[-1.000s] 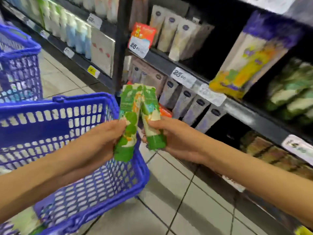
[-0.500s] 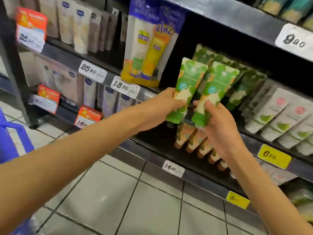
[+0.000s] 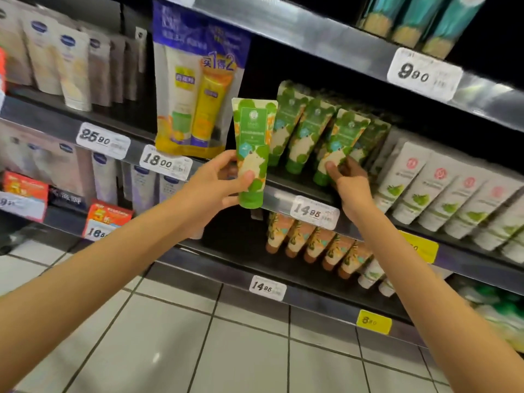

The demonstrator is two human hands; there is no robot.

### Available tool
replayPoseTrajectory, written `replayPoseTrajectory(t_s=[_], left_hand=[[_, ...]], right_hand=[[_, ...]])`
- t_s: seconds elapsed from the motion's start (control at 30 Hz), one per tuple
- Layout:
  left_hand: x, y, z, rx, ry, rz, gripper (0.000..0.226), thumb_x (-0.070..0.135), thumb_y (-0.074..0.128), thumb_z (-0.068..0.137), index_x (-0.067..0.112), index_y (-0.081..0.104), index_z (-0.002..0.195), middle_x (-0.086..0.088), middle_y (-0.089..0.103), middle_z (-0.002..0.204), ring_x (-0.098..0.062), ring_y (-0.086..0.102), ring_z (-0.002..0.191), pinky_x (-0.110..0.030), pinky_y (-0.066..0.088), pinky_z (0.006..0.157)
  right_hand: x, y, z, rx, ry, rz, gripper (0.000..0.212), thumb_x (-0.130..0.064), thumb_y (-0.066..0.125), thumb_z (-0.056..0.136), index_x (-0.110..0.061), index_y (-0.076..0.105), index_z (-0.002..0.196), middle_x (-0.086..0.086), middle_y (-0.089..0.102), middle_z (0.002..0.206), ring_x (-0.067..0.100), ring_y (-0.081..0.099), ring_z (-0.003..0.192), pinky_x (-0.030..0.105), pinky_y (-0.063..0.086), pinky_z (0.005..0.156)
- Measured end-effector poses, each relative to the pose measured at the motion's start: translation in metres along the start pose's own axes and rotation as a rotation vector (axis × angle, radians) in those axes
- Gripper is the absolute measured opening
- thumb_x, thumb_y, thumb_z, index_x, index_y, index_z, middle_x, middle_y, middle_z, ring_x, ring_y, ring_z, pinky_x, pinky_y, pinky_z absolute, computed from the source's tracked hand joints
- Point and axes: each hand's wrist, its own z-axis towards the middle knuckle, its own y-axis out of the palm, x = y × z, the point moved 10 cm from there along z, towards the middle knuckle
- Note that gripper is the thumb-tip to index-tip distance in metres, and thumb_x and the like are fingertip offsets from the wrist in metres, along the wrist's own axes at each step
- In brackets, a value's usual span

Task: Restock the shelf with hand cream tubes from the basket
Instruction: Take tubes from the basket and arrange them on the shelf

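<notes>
Green tube [image 3: 251, 154] gripped by left hand [image 3: 218, 182]; right hand [image 3: 350, 180] pinches second tube [image 3: 337, 146] beside leaning row [image 3: 297, 131]: careless shove may topple it.

Pale floor tiles [image 3: 170, 350] with dark grout filled six o'clock; dark shelves [image 3: 320, 306] ran from nine to three o'clock.

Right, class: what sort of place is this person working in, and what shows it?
Probably a shop's skincare aisle: shelves packed with rows of tubes, price tags along the edges, and a green tube in the left hand for stocking.
</notes>
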Motion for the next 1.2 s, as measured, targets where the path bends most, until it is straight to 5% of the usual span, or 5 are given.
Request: replayPoseTrajectory(t_s=[0.23, 0.37, 0.57, 0.9, 1.2], left_hand=[[0.004, 0.008, -0.002, -0.039, -0.077, -0.115, 0.036, 0.012, 0.051, 0.091, 0.011, 0.049, 0.127, -0.003, 0.067, 0.104, -0.011, 0.066, 0.089, -0.029, 0.056, 0.082], [0.000, 0.021, 0.000, -0.078, -0.104, -0.143, 0.035, 0.012, 0.050, 0.092, 0.008, 0.047, 0.127, 0.012, 0.065, 0.061, 0.003, 0.061, 0.051, -0.040, 0.048, 0.095], [-0.014, 0.034, 0.002, -0.134, -0.086, 0.011, 0.032, 0.015, 0.059, 0.087, 0.017, 0.058, 0.119, -0.005, 0.067, 0.111, -0.013, 0.065, 0.102, -0.029, 0.053, 0.088], [-0.014, 0.039, 0.013, -0.127, -0.088, 0.109, 0.041, 0.019, 0.053, 0.091, 0.010, 0.047, 0.131, 0.006, 0.063, 0.108, -0.002, 0.060, 0.102, -0.009, 0.050, 0.080], [-0.026, 0.031, 0.008, -0.072, -0.147, 0.166, 0.034, 0.017, 0.051, 0.092, 0.010, 0.051, 0.126, -0.001, 0.061, 0.116, -0.007, 0.060, 0.103, -0.018, 0.047, 0.087]], right_hand=[[0.007, 0.003, 0.008, 0.004, 0.050, 0.009, 0.054, -0.022, 0.061, 0.088, -0.006, 0.041, 0.136, 0.011, 0.048, 0.137, 0.024, 0.047, 0.124, 0.034, 0.039, 0.105], [-0.023, -0.016, -0.035, 0.211, -0.167, -0.188, 0.043, -0.030, 0.063, 0.086, -0.009, 0.051, 0.122, 0.007, 0.054, 0.118, 0.019, 0.054, 0.107, 0.012, 0.038, 0.077], [-0.068, 0.061, -0.124, -0.328, -0.447, -0.163, 0.039, -0.018, 0.070, 0.080, -0.022, 0.053, 0.114, -0.006, 0.062, 0.106, -0.002, 0.058, 0.094, 0.010, 0.047, 0.078], [-0.036, -0.033, -0.058, 0.226, -0.165, -0.169, 0.032, -0.021, 0.058, 0.090, -0.007, 0.048, 0.117, -0.002, 0.054, 0.104, 0.016, 0.055, 0.101, 0.013, 0.042, 0.066], [-0.006, -0.031, -0.019, 0.292, 0.068, -0.357, 0.039, -0.003, 0.045, 0.094, 0.001, 0.032, 0.130, 0.020, 0.047, 0.129, 0.033, 0.048, 0.115, 0.034, 0.042, 0.082]])
